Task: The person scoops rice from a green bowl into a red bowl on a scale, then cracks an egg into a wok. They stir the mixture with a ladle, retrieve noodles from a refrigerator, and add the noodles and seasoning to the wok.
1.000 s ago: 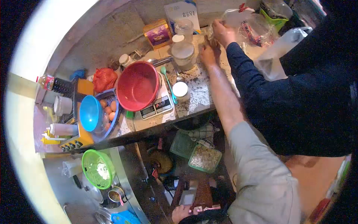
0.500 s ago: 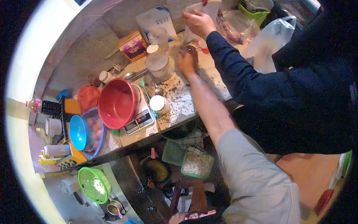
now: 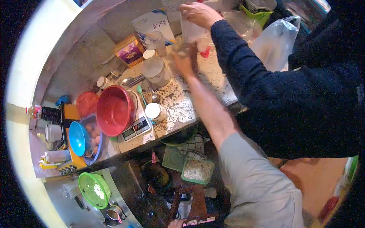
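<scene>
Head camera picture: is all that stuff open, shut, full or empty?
Plastic bag: at the dark-sleeved hand, opening unclear
Grey-sleeved hand: blurred, grip unclear
Big tub: lid seems on
Small jar: white lid on
Red bowl: open, looks empty
Scale: under red bowl, reading unclear
Blue bowl: open, looks empty
Green basket: open, something white inside
Notebook: shut, propped up

We see a very bright wall (image 3: 28, 72) at the left and shiny white patches on the counter (image 3: 182, 109). Under the counter it is dim. One of the hands (image 3: 182, 59) is smeary, and the dark sleeve (image 3: 243, 57) looks speckled. Our view is round, with black corners and bendy edges.
</scene>
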Tool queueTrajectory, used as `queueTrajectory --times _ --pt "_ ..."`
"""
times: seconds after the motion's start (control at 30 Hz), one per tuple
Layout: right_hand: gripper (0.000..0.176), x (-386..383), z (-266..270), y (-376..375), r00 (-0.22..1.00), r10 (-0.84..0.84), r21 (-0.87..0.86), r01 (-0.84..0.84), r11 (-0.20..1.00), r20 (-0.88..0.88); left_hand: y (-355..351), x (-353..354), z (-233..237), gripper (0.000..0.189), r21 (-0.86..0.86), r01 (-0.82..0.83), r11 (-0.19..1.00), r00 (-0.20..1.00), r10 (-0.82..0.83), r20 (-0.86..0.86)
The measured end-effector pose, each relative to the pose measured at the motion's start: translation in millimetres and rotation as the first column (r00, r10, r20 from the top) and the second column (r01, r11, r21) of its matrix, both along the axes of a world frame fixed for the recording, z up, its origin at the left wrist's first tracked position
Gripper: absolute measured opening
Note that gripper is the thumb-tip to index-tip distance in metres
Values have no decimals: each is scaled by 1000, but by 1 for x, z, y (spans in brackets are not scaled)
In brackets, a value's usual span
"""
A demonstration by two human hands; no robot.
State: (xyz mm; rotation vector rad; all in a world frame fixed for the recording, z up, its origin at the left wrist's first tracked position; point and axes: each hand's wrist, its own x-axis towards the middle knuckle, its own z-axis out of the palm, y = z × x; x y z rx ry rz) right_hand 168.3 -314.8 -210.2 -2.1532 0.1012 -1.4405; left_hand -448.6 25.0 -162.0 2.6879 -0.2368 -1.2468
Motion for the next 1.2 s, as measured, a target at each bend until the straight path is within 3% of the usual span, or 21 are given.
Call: queueTrajectory --times 0.07,0.17,0.27,0.3,0.4,0.47,0.5,0.57,0.6,0.63,0.7,0.73,0.83,0.93,1.03,1.13,1.2 --pt "52 14 2 -8 976 204 450 -216 867 75 0 -2 -1 34 3 -3 1000 1000 3 -5" --pt "59 24 11 -28 992 49 537 22 843 -118 -2 -2 0 33 11 -10 1000 999 10 -32" --pt "64 39 19 -44 987 -12 416 79 906 -160 0 -9 -1 33 47 4 999 997 -1 -83" --pt "64 37 25 -45 984 29 407 47 912 -178 16 -26 -17 31 -31 30 999 999 -30 -22" --pt "62 27 52 -44 947 123 379 -2 925 -296 44 -81 -65 29 -57 -201 978 976 205 73" --pt "62 33 53 -46 899 137 335 12 942 -417 27 -56 -41 28 -79 -80 994 996 83 33" --pt "63 34 44 -48 906 104 243 -1 970 -410 15 -36 -19 28 -91 -18 996 1000 20 13" --pt "63 36 22 -50 947 13 -12 -17 1000 -322 -8 2 22 28 -165 60 984 989 -37 142" --pt "63 37 10 -51 951 14 -35 -26 999 -309 -13 11 30 28 -196 103 975 976 -61 209" --pt "64 38 -2 -52 955 15 -57 -34 998 -296 -9 5 23 28 -142 79 987 985 -55 167" --pt "64 39 -14 -50 908 128 172 -63 983 -399 -5 1 11 28 -110 31 993 992 -17 124" --pt "63 38 -16 -49 932 74 93 -44 995 -356 -5 2 7 28 -103 19 994 993 -7 117" --pt "59 38 -21 -48 939 217 223 -159 962 -266 -4 5 3 29 -99 0 995 994 11 108" --pt "55 37 -17 -49 949 204 240 -146 960 -242 -5 7 2 29 -107 -13 994 994 25 107" --pt "56 25 -2 -45 948 169 100 -146 984 -271 -5 9 1 30 -107 -18 994 994 29 105" --pt "55 16 -1 -40 925 306 166 -273 947 -224 -5 10 -1 30 -108 -17 994 994 28 105" --pt "54 9 -11 -33 948 253 137 -230 964 -194 -4 10 0 31 -108 -21 994 994 32 106"
